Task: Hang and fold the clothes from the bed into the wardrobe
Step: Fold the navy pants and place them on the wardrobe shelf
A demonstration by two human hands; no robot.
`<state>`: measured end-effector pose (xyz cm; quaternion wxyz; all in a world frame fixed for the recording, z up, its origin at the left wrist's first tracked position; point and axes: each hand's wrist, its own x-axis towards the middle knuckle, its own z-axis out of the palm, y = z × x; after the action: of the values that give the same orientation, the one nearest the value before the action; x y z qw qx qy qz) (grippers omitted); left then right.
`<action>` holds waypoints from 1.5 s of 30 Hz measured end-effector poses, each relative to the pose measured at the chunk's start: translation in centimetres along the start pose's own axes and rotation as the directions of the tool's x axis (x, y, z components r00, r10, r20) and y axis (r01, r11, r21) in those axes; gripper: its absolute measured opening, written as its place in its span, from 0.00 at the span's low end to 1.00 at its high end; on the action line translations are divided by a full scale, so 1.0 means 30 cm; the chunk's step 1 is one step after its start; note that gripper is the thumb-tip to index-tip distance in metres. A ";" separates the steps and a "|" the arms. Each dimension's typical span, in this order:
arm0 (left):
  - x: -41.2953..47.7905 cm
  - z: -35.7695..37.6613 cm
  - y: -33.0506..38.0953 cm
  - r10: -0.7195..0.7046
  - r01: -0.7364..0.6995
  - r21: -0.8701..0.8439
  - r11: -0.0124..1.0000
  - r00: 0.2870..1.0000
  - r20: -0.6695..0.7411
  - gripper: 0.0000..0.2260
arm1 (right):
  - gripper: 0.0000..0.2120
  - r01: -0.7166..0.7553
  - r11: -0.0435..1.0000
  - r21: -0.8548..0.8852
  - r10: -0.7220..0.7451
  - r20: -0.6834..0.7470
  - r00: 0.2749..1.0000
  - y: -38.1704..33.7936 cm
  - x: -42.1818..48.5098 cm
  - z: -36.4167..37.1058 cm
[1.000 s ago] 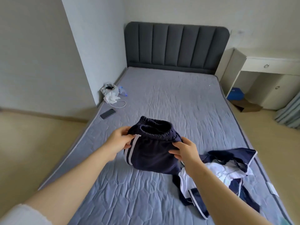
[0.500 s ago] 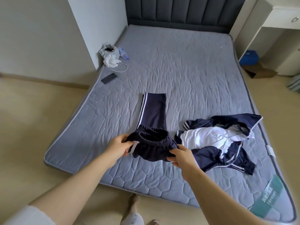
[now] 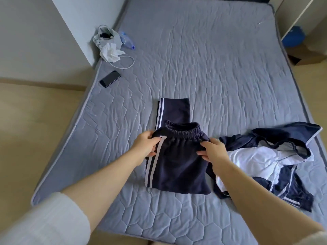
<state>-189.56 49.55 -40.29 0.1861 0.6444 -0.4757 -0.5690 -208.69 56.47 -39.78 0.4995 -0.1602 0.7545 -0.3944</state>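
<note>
Where the grey quilted mattress [image 3: 221,68] is meeting the wall at upper left, a white plastic bag [image 3: 104,37] is sitting with crumpled tissue [image 3: 110,53] spilling out in front of it, a clear bluish bottle [image 3: 128,41] lying just beside it and a white cable [image 3: 128,63] looping toward the near side. A black phone [image 3: 110,79] is lying face up near that mattress edge, apart from the bag. At lower left a white sleeve [image 3: 44,221] is covering the upper part of the left arm. The left hand [image 3: 145,145] is pinching the left side of the navy track pants [image 3: 177,167] just under the elastic waistband, thumb on top by the white side stripes. The pants are lying folded on the mattress, mid-bed toward the foot edge, with the waistband half doubled over a leg section that is sticking out flat toward the head of the bed. The right hand [image 3: 214,152] is gripping the pants' right side below the waistband, fingers curled into the cloth. Just beside the pants on the right, a navy and white jacket [image 3: 265,160] is lying crumpled and touching them. Off the bed at upper right, a blue object [image 3: 293,36] is sitting on the floor next to a cardboard box [image 3: 307,56].
</note>
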 end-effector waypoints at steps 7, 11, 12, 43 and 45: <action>0.419 0.096 0.147 0.045 -0.052 -0.077 0.996 0.995 -0.093 0.26 | 0.26 0.142 0.984 0.109 -0.152 0.091 0.984 -0.135 0.363 0.101; 0.485 0.183 -0.044 0.063 -0.035 0.337 0.941 0.996 -0.070 0.29 | 0.31 0.067 0.997 -0.036 -0.060 0.168 0.984 0.047 0.463 0.120; 0.487 0.207 -0.109 0.065 -0.046 0.408 0.912 0.997 -0.032 0.28 | 0.31 0.064 0.994 -0.086 -0.046 0.194 0.980 0.107 0.477 0.125; 0.435 0.327 -0.867 0.430 -0.524 0.843 0.126 0.794 0.429 0.12 | 0.27 0.392 0.109 -0.913 0.022 0.397 0.918 0.857 0.576 0.128; 0.388 0.286 -0.833 0.252 -0.464 0.874 0.142 0.871 0.421 0.13 | 0.26 0.390 0.142 -0.910 0.040 0.399 0.916 0.831 0.507 0.131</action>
<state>-188.51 54.48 -68.73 -0.1589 0.4343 -0.8741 -0.1483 -208.28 60.98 -68.89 0.3441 -0.5952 0.7077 0.1629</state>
